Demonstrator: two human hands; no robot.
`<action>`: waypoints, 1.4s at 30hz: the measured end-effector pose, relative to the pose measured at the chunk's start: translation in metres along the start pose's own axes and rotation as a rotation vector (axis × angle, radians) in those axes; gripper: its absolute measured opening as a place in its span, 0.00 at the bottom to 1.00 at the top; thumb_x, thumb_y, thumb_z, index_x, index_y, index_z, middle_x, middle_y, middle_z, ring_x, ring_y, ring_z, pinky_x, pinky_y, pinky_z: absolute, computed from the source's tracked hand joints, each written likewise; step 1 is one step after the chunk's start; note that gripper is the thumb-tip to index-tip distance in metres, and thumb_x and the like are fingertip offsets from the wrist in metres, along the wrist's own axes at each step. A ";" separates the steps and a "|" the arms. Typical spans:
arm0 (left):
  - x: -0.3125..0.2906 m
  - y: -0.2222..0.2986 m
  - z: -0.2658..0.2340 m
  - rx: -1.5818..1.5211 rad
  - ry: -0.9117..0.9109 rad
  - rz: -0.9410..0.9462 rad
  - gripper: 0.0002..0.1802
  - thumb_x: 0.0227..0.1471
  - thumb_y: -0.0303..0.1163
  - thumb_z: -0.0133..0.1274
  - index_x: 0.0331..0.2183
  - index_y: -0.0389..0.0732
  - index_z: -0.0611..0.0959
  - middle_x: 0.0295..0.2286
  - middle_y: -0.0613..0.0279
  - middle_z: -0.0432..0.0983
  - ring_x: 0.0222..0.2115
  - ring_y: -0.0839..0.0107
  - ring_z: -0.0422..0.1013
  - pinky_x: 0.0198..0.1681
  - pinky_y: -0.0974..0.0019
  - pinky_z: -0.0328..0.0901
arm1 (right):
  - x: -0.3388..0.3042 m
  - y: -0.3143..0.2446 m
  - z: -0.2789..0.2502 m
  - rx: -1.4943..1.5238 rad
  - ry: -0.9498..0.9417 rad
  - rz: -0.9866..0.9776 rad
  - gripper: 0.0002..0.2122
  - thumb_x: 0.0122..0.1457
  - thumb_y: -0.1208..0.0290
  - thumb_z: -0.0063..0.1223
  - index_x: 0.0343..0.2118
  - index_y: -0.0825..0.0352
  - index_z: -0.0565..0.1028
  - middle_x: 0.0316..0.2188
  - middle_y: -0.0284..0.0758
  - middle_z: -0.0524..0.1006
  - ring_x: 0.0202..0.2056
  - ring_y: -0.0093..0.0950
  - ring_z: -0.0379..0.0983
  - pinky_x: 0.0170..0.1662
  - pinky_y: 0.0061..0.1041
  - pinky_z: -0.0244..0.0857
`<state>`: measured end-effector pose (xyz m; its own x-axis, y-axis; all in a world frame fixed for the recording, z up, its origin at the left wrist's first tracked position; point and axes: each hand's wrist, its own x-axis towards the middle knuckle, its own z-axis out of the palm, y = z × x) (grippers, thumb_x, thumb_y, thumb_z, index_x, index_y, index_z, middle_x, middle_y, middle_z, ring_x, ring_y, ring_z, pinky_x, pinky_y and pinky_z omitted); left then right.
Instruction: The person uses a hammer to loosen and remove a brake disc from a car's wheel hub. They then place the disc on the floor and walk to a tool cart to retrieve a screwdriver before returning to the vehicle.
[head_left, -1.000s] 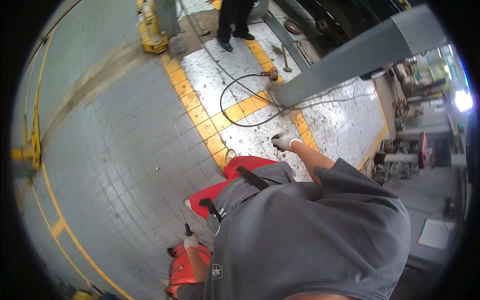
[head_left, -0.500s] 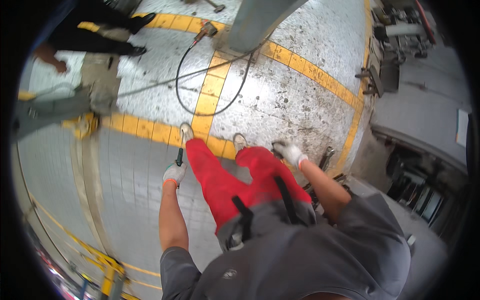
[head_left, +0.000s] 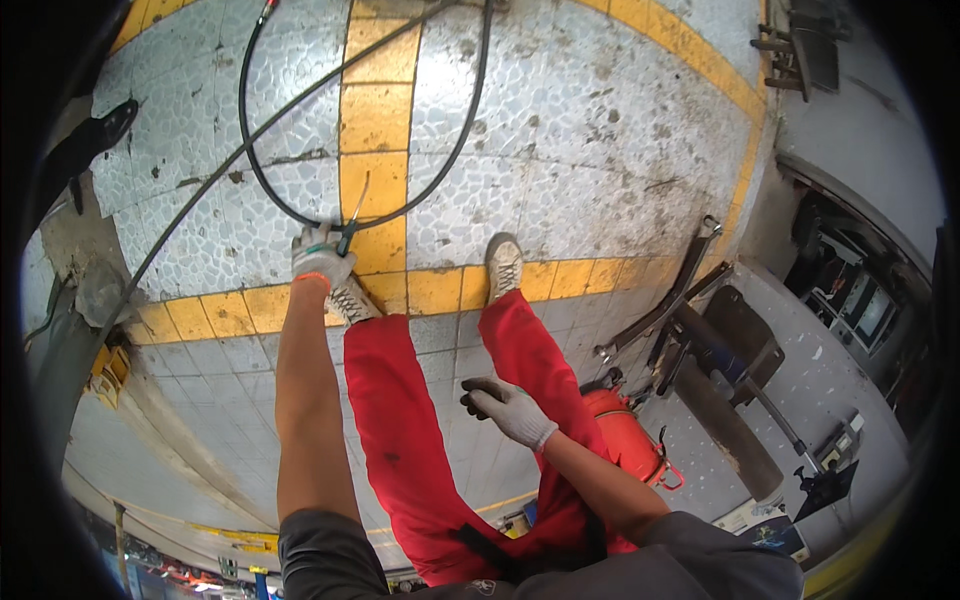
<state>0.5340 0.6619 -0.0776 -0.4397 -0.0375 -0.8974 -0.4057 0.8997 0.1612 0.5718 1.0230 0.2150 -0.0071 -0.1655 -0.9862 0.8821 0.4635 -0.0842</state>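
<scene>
My left hand (head_left: 322,255), in a pale glove with an orange cuff, is closed around a screwdriver (head_left: 345,243) with a dark green handle; its thin shaft points away from me. The same hand is at the near bend of a looped black hose (head_left: 448,175); whether its fingers grip the hose I cannot tell. Above my red-trousered legs hovers my right hand (head_left: 515,412), gloved with dark fingertips. Its fingers are loosely bent and nothing shows in them.
A second dark cable (head_left: 215,180) crosses the floor at left, near another person's black shoe (head_left: 118,122). To my right stand a red tank (head_left: 622,435), metal bars (head_left: 675,295) and a thick tube (head_left: 725,430). A grey post (head_left: 70,350) rises at far left.
My view has moved closer to the floor and the hose. My left hand has gone forward to the hose with the screwdriver. My right hand has come in toward my legs.
</scene>
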 end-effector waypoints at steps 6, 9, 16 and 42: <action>0.037 -0.018 0.040 0.091 0.090 0.125 0.48 0.55 0.59 0.60 0.65 0.31 0.76 0.69 0.45 0.62 0.75 0.48 0.47 0.80 0.44 0.38 | 0.042 -0.002 0.031 0.050 -0.058 0.018 0.22 0.76 0.62 0.50 0.65 0.72 0.75 0.49 0.37 0.85 0.46 0.21 0.79 0.52 0.24 0.74; 0.044 -0.002 0.034 0.230 0.055 0.137 0.49 0.55 0.59 0.61 0.64 0.28 0.75 0.65 0.37 0.67 0.72 0.47 0.54 0.79 0.44 0.39 | 0.053 0.003 0.008 -0.001 -0.020 -0.005 0.22 0.76 0.62 0.51 0.66 0.71 0.74 0.48 0.35 0.85 0.45 0.20 0.79 0.52 0.24 0.74; -0.084 0.096 -0.040 -0.059 -0.065 0.385 0.37 0.52 0.59 0.60 0.49 0.34 0.86 0.50 0.43 0.79 0.54 0.45 0.74 0.66 0.48 0.64 | 0.052 -0.019 -0.035 0.252 0.185 -0.107 0.23 0.77 0.62 0.51 0.68 0.72 0.70 0.53 0.39 0.82 0.48 0.28 0.81 0.53 0.30 0.77; -0.504 0.326 -0.088 -0.400 0.241 0.893 0.27 0.47 0.43 0.70 0.48 0.44 0.83 0.48 0.50 0.76 0.56 0.42 0.69 0.63 0.44 0.65 | -0.343 0.051 -0.158 1.345 0.326 -0.560 0.19 0.75 0.47 0.51 0.27 0.50 0.72 0.20 0.23 0.69 0.29 0.31 0.74 0.42 0.42 0.69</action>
<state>0.5528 0.9358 0.4629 -0.8467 0.4521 -0.2806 -0.0680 0.4310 0.8998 0.5449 1.2408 0.5265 -0.4247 0.2352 -0.8743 0.4911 -0.7514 -0.4407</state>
